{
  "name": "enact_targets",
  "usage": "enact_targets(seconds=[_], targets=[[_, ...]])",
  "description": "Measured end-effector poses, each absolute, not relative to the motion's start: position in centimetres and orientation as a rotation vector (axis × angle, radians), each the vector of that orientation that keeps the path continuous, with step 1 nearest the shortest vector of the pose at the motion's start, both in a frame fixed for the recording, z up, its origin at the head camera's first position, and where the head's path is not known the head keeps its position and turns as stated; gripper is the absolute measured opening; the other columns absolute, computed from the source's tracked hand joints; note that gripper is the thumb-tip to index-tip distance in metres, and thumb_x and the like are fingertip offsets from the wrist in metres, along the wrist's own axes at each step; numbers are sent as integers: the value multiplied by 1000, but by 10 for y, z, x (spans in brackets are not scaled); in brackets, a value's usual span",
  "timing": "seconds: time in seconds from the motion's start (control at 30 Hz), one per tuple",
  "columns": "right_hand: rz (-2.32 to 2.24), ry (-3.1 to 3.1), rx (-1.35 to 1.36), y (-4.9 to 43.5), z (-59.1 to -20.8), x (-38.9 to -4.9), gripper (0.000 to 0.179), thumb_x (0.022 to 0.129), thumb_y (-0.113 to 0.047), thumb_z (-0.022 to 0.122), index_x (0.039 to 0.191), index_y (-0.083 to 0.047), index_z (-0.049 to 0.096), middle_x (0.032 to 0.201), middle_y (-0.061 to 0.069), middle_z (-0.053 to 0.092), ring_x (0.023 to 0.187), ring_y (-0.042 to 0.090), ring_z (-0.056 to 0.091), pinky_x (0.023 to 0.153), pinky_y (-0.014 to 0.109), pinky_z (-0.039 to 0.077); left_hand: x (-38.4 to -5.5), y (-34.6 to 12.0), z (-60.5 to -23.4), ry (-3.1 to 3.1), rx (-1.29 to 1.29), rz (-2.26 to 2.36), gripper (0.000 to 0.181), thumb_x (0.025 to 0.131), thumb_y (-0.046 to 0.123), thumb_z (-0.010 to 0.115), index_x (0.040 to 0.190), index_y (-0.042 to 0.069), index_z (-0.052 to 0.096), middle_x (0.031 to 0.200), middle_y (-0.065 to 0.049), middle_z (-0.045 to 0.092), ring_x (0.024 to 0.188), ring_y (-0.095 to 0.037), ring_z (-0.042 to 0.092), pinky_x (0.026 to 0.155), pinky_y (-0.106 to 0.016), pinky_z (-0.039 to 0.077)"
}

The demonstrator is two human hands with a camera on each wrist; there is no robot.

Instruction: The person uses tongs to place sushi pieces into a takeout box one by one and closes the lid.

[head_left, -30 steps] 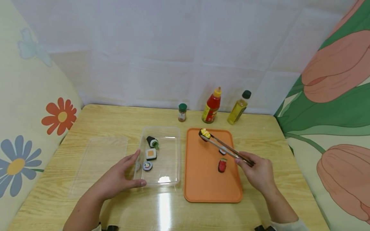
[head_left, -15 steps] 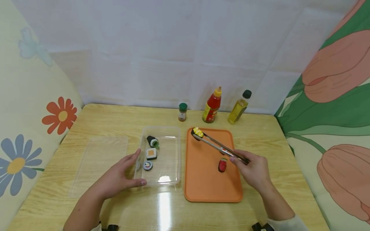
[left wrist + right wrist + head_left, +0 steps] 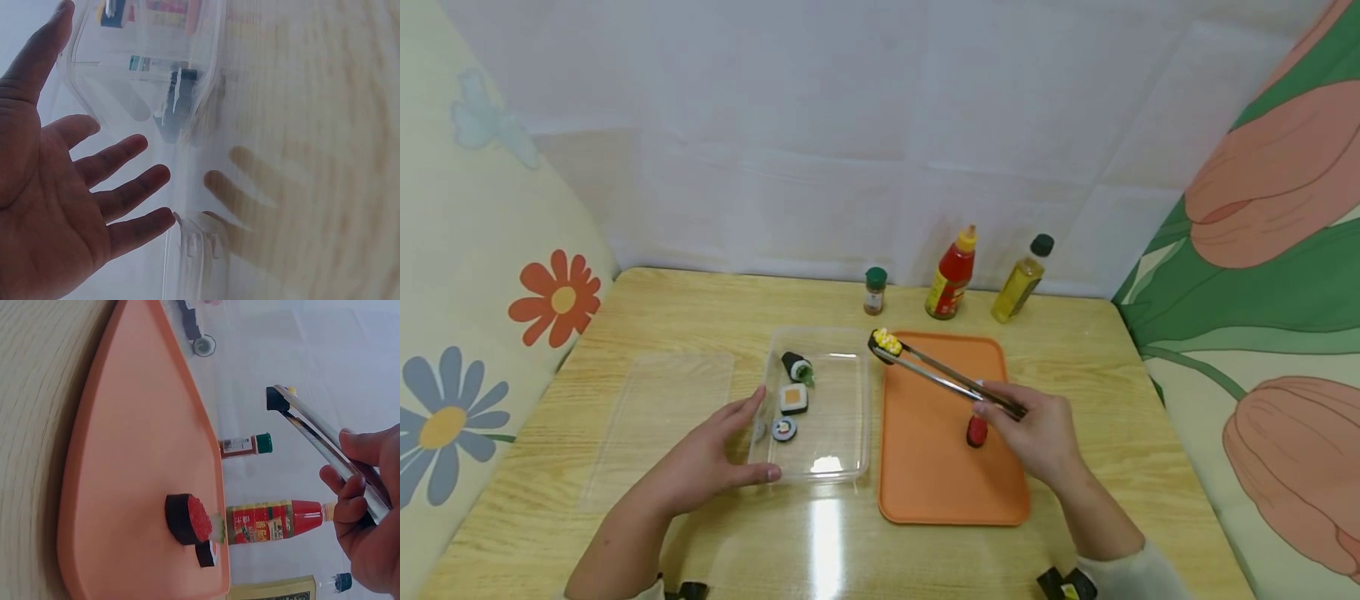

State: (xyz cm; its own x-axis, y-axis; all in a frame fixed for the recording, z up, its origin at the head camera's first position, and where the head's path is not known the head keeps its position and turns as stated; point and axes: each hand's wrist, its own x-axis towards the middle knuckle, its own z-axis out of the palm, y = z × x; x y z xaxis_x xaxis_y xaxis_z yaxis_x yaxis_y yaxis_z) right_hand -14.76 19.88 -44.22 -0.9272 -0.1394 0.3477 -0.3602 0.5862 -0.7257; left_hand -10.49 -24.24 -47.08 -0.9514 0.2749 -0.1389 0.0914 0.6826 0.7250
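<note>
Metal tongs (image 3: 951, 379) are gripped in my right hand (image 3: 1037, 429) above the orange tray (image 3: 925, 492). Their tips pinch a sushi piece with yellow topping (image 3: 887, 342), raised over the gap between tray and clear box. My left hand (image 3: 715, 458) has its fingers spread at the left side of the clear plastic box (image 3: 831, 446), thumb and fingertips at its wall. Inside the box lie a dark hand roll (image 3: 797, 368), a square roll with orange centre (image 3: 793, 399) and a round roll (image 3: 784, 429). A red-topped sushi (image 3: 189, 519) sits on the tray, a smaller piece (image 3: 207, 553) beside it.
A clear lid (image 3: 658, 425) lies flat left of the box. Along the back stand a green-capped spice jar (image 3: 874, 292), a red sauce bottle (image 3: 951, 275) and a yellow oil bottle (image 3: 1021, 283). A white cloth wall rises behind.
My right hand has carried the tongs and the yellow-topped sushi leftward, from over the tray to near the box's right edge. My left hand has stayed in place.
</note>
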Motion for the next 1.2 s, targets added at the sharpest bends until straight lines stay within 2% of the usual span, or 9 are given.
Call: enact_targets(seconds=[0.23, 0.57, 0.83, 1.07, 1.2], targets=[[1277, -2617, 408, 183, -440, -150, 29, 87, -18, 87, 112, -7, 81, 95, 4, 79, 60, 6, 63, 45, 26, 49, -105, -242, -469, 2656, 290, 1128, 117, 79, 61, 83, 168, 24, 18, 164, -24, 28, 145, -57, 30, 108, -76, 31], [1264, -2643, 450, 167, -444, -156, 29, 88, -21, 86, 114, -9, 81, 92, 0, 79, 60, 3, 63, 47, 25, 51, -105, -242, -469, 2649, 277, 1138, 116, 78, 60, 84, 168, 24, 19, 164, -23, 30, 145, -56, 30, 109, -76, 31], [1296, -2671, 502, 158, -446, -162, 28, 90, -21, 84, 116, -10, 80, 87, -2, 78, 50, 4, 59, 42, 26, 47, -105, -242, -470, 2650, 289, 1152, 116, 78, 61, 84, 168, 27, 19, 164, -22, 29, 146, -56, 29, 108, -76, 30], [1230, -2684, 547, 147, -447, -170, 27, 89, -20, 85, 114, -9, 81, 91, -3, 79, 69, 1, 67, 54, 24, 54, -104, -243, -469, 2655, 277, 1145, 116, 79, 58, 85, 168, 23, 20, 165, -23, 28, 145, -57, 29, 109, -77, 29], [1175, -2677, 583, 143, -446, -173, 26, 89, -21, 85, 112, -10, 81, 90, -3, 79, 68, 0, 66, 54, 23, 53, -104, -243, -469, 2646, 278, 1156, 116, 79, 58, 85, 168, 23, 19, 165, -23, 28, 146, -57, 28, 109, -77, 28]])
